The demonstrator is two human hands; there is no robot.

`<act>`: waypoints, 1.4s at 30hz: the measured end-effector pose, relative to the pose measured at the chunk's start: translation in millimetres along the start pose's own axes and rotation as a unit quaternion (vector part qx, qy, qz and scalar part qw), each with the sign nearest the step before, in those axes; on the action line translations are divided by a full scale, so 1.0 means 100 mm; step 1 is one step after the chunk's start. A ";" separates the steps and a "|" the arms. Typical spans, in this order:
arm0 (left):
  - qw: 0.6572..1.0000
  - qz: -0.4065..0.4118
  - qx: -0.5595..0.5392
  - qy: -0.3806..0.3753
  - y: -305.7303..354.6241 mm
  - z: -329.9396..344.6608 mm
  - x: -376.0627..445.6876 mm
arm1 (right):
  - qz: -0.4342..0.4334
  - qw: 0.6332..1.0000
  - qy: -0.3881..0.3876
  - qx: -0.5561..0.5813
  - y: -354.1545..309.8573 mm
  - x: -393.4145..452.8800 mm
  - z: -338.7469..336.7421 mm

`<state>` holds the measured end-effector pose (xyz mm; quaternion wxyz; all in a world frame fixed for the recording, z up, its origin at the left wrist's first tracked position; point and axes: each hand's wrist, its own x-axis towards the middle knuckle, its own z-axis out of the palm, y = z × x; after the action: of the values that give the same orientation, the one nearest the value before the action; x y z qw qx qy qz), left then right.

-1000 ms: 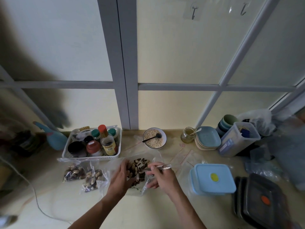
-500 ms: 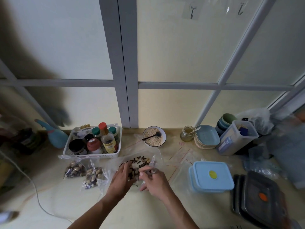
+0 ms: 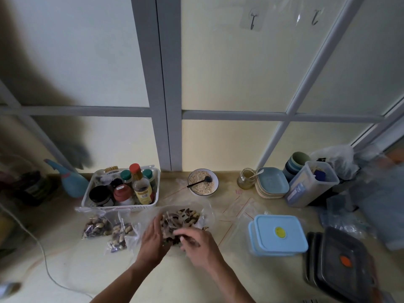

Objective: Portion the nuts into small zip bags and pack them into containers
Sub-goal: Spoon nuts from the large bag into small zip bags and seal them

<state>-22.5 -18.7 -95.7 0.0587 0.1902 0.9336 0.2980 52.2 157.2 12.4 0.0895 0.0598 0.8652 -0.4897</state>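
At the lower middle of the frame, both hands work a large clear bag of nuts — the left hand lies flat-fingered against its side. The right hand curls in at the bag's mouth — whether it pinches anything I cannot tell.

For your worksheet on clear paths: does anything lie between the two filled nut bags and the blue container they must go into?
Yes. The big nut bag and both hands, left and right, lie between the filled bags and the lidded blue container.

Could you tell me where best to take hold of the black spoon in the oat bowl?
Grip the black spoon by its free handle end, which overhangs the bowl's left rim, coming from the left. Its head lies buried in oats, so that end is probably messier.
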 end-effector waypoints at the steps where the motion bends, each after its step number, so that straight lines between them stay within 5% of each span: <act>1: 1.000 -0.007 -0.014 0.000 0.00 -0.02 -0.01 | -0.006 1.000 -0.013 -0.018 0.01 -0.01 0.00; 12: 0.992 -0.057 -0.109 -0.026 0.05 -0.16 0.01 | -0.018 0.996 0.042 0.080 -0.08 -0.08 -0.07; 19: 0.977 -0.095 -0.178 0.076 0.40 -0.33 0.04 | -0.175 0.977 0.117 0.044 -0.21 -0.05 -0.19; 30: 0.946 -0.195 -0.248 0.071 0.33 -0.05 -0.24 | -0.197 0.976 0.023 -0.089 -0.24 0.00 -0.14; 36: 0.931 -0.264 -0.246 0.057 0.22 -0.08 -0.19 | -0.213 0.957 0.196 -0.024 -0.27 0.00 -0.34; 42: 0.927 -0.292 -0.222 0.075 0.27 -0.21 -0.21 | -0.079 0.942 0.313 -0.088 -0.10 0.10 -0.31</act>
<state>0.7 -18.5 -63.0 0.1140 -0.1320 0.8593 0.4808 37.9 178.3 34.3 -0.2197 0.1333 0.8913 -0.3735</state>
